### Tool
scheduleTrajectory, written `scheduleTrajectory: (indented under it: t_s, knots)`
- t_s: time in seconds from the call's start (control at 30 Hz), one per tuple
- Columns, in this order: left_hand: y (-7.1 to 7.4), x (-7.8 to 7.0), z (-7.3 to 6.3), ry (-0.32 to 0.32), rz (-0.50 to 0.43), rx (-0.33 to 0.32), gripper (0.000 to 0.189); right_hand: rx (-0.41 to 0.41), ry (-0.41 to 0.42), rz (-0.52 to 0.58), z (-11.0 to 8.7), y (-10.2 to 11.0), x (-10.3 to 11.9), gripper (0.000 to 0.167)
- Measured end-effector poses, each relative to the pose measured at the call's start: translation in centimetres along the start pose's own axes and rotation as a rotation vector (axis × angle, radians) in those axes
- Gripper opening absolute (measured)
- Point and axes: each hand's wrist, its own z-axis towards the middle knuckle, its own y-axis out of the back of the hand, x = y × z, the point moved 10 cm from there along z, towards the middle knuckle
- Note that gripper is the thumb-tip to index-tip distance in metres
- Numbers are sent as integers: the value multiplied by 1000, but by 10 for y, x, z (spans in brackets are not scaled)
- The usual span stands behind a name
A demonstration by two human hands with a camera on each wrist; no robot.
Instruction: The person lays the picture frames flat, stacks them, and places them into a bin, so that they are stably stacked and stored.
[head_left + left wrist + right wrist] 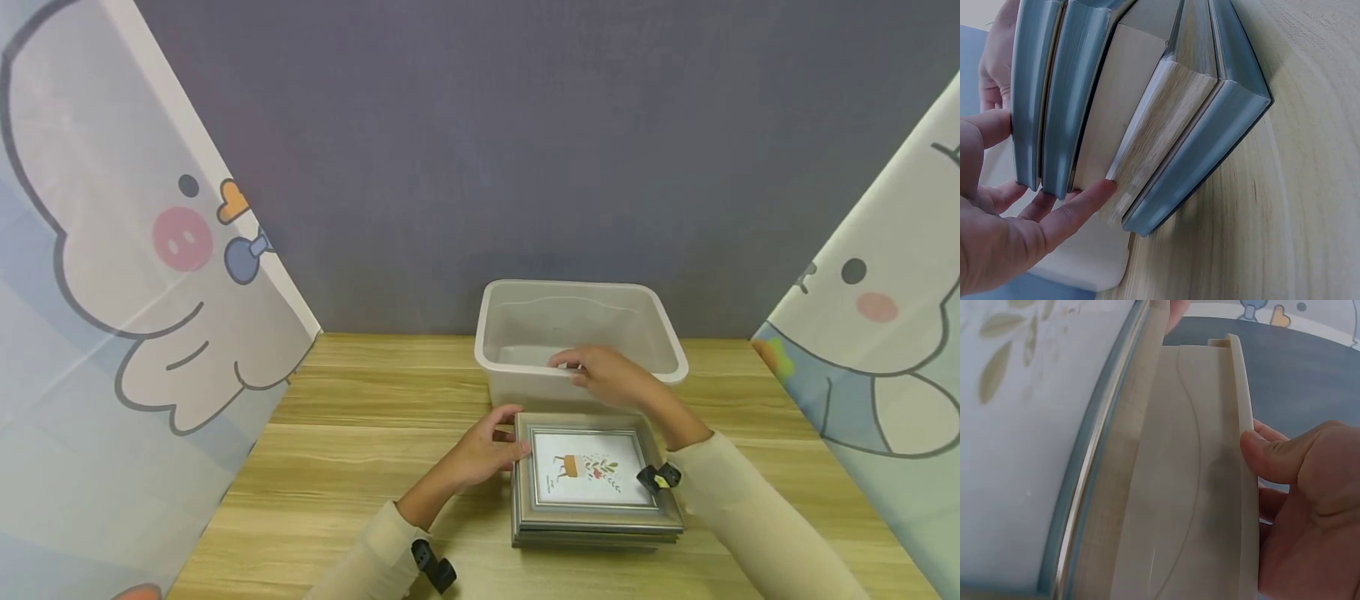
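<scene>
A stack of several picture frames [652, 442] lies on the table in front of a white plastic bin [525, 387]. The top one has a silvery wood-toned border around a print [592, 468] of an orange pot with leaves and a red flower. At the stack's left side is my left hand [483, 450], thumb at the top frame and fingers against the edges near the far corner. In the left wrist view those edges [1132, 125] alternate between pale wood and bluish grey. My right hand [1310, 494] grips the bin's near rim, thumb outside, fingers inside the wall.
The wood-grained table [360, 400] extends on both sides of the stack. Behind the bin rises a dark grey wall panel [480, 167]. Cartoon-printed cloths [135, 250] flank the table left and right.
</scene>
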Motion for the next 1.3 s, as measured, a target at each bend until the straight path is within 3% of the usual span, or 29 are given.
scheduleTrajectory:
  t_s: [0.37,1.3]
  knots:
    - [-1,-2,-3,7,0,5,63,5,8,-32,4,-2,14,37]
    - [-4,-3,-8,12,-10,17,63,2,13,-32,0,-4,17,35]
